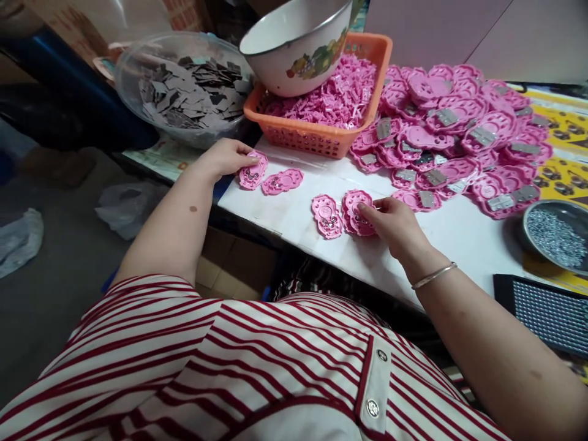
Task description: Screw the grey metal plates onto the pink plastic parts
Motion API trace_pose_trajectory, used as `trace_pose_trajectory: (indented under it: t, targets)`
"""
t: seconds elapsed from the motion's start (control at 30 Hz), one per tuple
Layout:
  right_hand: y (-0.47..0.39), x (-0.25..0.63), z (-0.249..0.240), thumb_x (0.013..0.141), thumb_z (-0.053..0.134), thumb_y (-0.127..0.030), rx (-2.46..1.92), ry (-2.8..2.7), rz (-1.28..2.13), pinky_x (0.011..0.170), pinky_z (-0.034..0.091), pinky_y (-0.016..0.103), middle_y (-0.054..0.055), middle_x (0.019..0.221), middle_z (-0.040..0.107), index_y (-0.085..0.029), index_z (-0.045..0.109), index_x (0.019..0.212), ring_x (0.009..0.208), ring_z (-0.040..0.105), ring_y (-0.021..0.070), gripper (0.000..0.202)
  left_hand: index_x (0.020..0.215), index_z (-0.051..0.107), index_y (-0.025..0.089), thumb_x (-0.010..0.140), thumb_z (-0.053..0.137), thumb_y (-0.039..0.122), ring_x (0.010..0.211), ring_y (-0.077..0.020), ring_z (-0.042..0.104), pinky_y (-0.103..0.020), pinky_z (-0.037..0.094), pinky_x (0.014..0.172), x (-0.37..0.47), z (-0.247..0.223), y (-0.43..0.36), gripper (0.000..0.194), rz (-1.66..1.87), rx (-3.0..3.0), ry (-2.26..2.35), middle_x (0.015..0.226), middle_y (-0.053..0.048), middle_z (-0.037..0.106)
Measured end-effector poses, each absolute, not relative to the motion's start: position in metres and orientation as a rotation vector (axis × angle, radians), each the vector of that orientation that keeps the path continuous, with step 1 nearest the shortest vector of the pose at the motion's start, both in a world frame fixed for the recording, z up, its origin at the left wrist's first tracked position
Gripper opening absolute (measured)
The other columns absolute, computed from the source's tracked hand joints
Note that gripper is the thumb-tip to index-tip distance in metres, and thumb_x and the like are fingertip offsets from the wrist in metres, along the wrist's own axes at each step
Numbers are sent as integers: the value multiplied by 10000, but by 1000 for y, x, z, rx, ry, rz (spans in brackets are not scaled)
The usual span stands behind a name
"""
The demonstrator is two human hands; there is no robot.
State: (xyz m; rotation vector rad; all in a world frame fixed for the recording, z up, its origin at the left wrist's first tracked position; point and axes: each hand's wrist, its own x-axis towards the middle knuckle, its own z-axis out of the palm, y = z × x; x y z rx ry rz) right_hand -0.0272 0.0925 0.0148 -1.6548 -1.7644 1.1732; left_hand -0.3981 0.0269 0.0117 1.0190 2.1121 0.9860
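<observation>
Pink plastic pcs (pixel 450 131), orange basket (pixel 316 135), white bowl (pixel 298 52) w/ fruit print, grey squares in clear tub (pixel 184 92), red/white striped shirt (pixel 220 361), silver bangle (pixel 433 275).

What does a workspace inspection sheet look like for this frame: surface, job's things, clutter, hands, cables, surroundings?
Surface: white tabletop, partly covered.
Job's things: four pink plastic pieces lie in front; the left hand rests on the leftmost piece, the right hand fingers the rightmost piece.
Clutter: pile of pink pieces, orange basket of small pink parts, enamel bowl, clear bowl of grey plates, metal dish of screws, black tray.
Hands: both bare, bangle on the right wrist.
Cables: nothing seen.
Surroundings: floor with plastic bags, cardboard box under the table.
</observation>
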Motion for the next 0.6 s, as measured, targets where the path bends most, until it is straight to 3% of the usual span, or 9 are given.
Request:
trace_pose_trajectory:
  t: [0.17,0.3,0.5,0.6]
  targets:
    - [87,-23,16,666,819,-452,-1659,-1741,1226,542,337,300,41,652,605,-204,664,800,596,489,145,321,1157,744,117,832,710,433,1032,-313,629,-381,440,944,-378,10,22,454,808,1531,2390,1122,-153,707]
    - [85,-22,17,639,843,-431,-1639,-1735,1296,534,348,294,32,642,607,-204,666,814,587,496,140,336,1343,653,122,831,707,497,1217,-340,555,-418,360,1084,-342,6,12,637,697,1954,2128,1301,-164,659]
    - [81,-53,10,647,822,-354,-1588,-1739,1364,593,414,313,38,693,627,-196,646,816,641,554,168,291,1348,646,165,885,640,545,1223,-368,534,-485,311,1120,-319,0,3,599,503,2063,2224,1263,-158,670]
    - [79,-75,7,647,804,-323,-1544,-1741,1350,653,447,308,26,730,617,-195,627,805,719,565,170,270,1356,625,159,887,615,618,1274,-376,513,-495,298,1144,-318,-3,-5,657,567,1999,2362,1298,-176,637]
